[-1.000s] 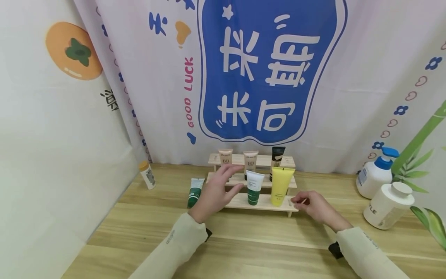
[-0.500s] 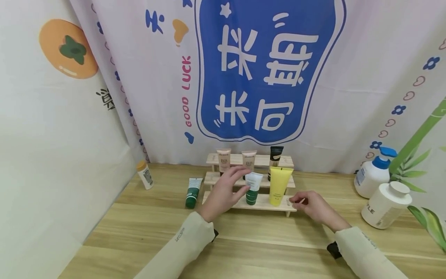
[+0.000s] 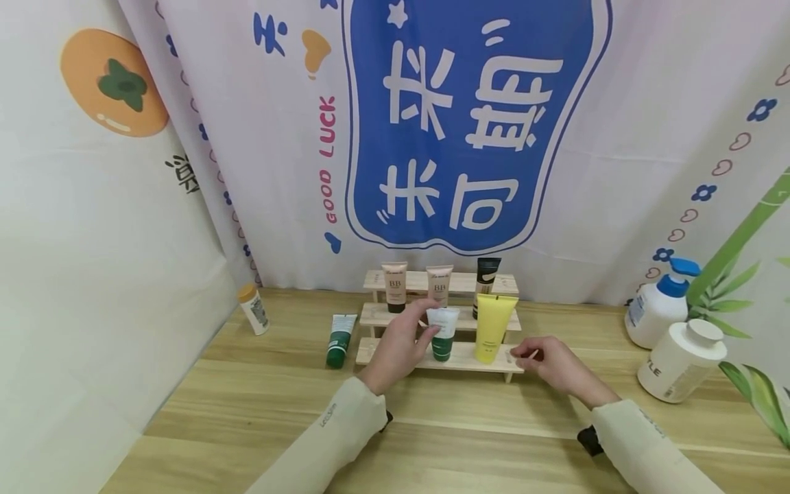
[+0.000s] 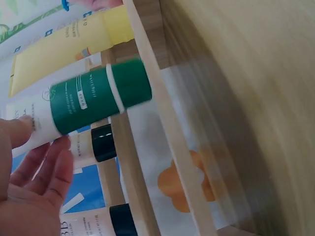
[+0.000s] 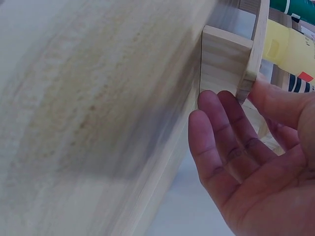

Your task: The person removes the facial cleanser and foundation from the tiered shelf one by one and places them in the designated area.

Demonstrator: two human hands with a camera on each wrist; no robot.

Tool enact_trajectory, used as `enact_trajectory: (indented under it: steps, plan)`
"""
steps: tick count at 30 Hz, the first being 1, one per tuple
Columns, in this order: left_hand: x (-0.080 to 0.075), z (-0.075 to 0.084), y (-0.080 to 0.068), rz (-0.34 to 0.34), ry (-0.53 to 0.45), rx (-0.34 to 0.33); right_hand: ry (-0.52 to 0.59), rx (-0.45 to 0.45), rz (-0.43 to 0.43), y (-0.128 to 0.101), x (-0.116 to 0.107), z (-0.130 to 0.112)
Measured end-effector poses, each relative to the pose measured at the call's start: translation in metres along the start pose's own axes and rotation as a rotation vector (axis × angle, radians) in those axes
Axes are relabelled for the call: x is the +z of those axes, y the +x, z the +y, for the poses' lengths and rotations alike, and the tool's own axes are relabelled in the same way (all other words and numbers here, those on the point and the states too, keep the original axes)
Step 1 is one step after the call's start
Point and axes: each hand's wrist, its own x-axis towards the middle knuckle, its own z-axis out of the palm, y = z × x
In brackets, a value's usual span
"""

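On a wooden rack (image 3: 368, 350) — left fingers (image 4: 62, 172) round a white-green tube (image 4: 88, 96), right fingers (image 5: 202, 140) round one end — "BB" tubes (image 3: 396, 287) behind.

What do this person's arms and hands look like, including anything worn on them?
Both arms wear long, pale cream sleeves with small dark lettering near the cuffs, too small to read for certain. A black piece, partly hidden, shows beside each cuff. The left hand and right hand are bare: no gloves or rings show.

Free room in front of rack (image 3: 463, 362), 1 obstacle near right hand (image 3: 552, 365): yellow tube (image 3: 495, 329)
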Motion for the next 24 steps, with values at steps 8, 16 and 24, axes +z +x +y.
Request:
enact_trajectory:
  steps: [8, 16, 24]
  plan:
    - [-0.018, 0.000, -0.009, 0.076, -0.022, 0.024, 0.003, 0.003, 0.000, 0.000, 0.000, 0.000]
    - [-0.061, -0.010, -0.019, 0.123, -0.013, 0.045, -0.001, 0.024, 0.004, -0.001, 0.000, -0.001]
    - [-0.105, -0.032, -0.030, 0.172, 0.087, -0.011, -0.003, 0.022, 0.007, 0.000, 0.001, -0.002]
